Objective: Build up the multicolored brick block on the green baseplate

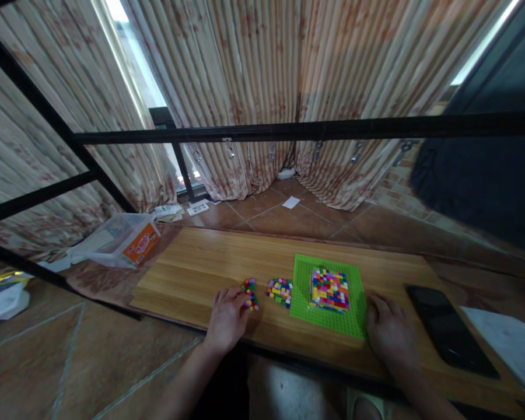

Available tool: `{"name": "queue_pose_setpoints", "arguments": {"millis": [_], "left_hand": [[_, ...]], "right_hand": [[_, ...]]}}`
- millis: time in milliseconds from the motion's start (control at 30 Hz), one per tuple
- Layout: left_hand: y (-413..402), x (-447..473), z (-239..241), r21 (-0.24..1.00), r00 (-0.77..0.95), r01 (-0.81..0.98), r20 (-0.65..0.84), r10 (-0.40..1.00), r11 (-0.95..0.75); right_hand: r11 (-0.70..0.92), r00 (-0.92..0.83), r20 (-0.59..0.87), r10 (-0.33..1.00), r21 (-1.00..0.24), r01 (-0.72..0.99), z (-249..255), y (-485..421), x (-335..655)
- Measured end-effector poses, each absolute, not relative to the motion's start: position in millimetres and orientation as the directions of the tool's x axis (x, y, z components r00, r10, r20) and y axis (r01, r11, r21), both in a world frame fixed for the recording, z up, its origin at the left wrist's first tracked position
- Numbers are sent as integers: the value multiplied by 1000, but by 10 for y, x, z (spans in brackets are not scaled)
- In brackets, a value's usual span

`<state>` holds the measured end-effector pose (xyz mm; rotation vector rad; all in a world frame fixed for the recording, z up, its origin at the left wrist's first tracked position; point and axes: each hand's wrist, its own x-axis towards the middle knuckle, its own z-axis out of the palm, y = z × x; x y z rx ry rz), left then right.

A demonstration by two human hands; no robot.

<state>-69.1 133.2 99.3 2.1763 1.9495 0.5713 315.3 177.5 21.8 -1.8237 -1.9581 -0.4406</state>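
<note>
A green studded baseplate [306, 321] lies on the wooden table. On it stands a low block built from many-coloured toy bricks [329, 289]. Left of the plate is a pile of small loose bricks [280, 290], touching or very near its edge. Further left sits a smaller group of bricks [251, 294]. My left hand [227, 321] is at this group with thumb and fingers closed together; what is between the fingertips is hidden. My right hand [391, 329] rests at the plate's right edge, its fingers curled against it.
A black phone-like slab [450, 329] and a white sheet [507, 341] lie to the right. Left of the wooden tabletop [192, 262] stands a clear plastic box [118, 236] with an orange label. A black metal bar [262, 133] crosses in front of the curtains [254, 70].
</note>
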Motion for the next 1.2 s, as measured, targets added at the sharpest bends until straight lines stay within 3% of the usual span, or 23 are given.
{"name": "queue_pose_setpoints", "arguments": {"millis": [333, 700, 1200], "left_hand": [[1461, -568, 937, 311, 118, 934, 187, 975, -173], [1565, -381, 981, 361, 198, 895, 208, 958, -263], [1591, -468, 963, 330, 152, 921, 187, 971, -208]], "right_hand": [[83, -57, 496, 866, -31, 996, 218, 1780, 3169], [70, -41, 483, 875, -43, 997, 215, 1781, 3167], [91, -63, 490, 870, -33, 995, 226, 1786, 3169]]}}
